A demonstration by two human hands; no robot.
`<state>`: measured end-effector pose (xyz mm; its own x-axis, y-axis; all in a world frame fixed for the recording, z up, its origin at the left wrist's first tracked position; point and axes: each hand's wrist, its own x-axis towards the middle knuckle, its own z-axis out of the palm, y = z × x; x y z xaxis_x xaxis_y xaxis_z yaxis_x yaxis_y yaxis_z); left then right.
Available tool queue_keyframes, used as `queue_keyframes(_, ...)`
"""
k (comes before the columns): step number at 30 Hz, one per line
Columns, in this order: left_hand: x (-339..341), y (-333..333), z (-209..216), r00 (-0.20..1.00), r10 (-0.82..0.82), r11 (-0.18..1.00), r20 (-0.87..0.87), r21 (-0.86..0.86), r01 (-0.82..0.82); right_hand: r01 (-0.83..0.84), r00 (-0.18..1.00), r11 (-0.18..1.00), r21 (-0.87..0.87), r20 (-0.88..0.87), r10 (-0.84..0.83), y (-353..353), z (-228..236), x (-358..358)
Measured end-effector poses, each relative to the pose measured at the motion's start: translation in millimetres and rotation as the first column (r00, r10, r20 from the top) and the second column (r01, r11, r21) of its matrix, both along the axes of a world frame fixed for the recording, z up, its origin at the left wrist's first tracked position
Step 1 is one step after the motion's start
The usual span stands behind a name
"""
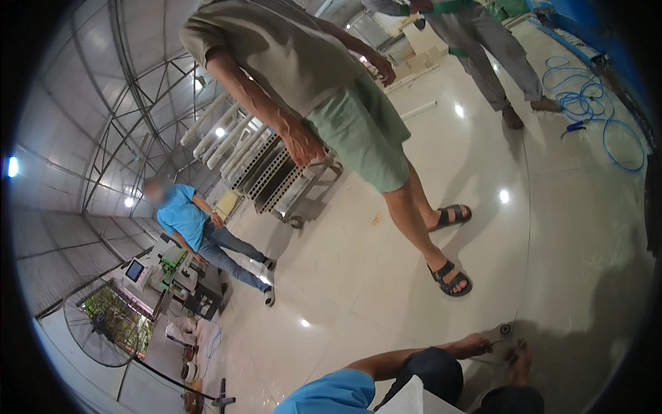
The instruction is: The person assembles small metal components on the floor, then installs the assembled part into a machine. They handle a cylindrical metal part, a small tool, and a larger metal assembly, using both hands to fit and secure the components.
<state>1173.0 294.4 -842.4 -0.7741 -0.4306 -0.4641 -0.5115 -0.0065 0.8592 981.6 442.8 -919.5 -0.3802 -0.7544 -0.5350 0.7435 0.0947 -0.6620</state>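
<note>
Our left hand (476, 345) is just to the left of the small round part (505, 330), with fingers bent together, and it seems to pinch a thin stick (496, 341). The small round part lies on the floor (352, 269), near both hands. Our right hand (522, 357) is just below it and slightly to its right, fingers curled; they are too dark and small, so we cannot tell if they pinch something.

Around us, always measured from the small round part, we see at the far left a round fan (101, 321), then a machine (181, 277) with a screen (135, 270). Next, up and left of the part, one person in a blue shirt (178, 212) stands. Nearer to the part, but higher, there is a cart (276, 176) loaded with long pale pieces. Our blue sleeve (334, 392) is below and left of the part. Above and left of it stands a person in green shorts (358, 134) and black sandals (450, 278). Well above the part are grey trousers (476, 58) of another person, and to the upper right a blue hose (607, 138) lies in loops.
</note>
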Motion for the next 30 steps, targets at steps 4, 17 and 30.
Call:
queue_keyframes(4,3.2,0.9,-4.1,0.994,-0.008,0.997,0.106,0.078,0.000,-0.053,0.991,0.998,0.036,-0.121,0.057,6.7,-40.8,-1.1)
queue_keyframes(17,-10.1,-19.9,-1.2,0.735,0.678,0.471,-0.001,0.769,-0.433,-0.129,0.959,0.992,-0.004,-0.254,0.124,-47.3,52.0,10.7)
queue_keyframes(30,-13.7,-28.9,41.0,0.543,0.822,0.058,0.172,0.923,-0.380,-0.157,0.928,0.969,-0.189,0.308,0.210,-52.0,106.2,9.7)
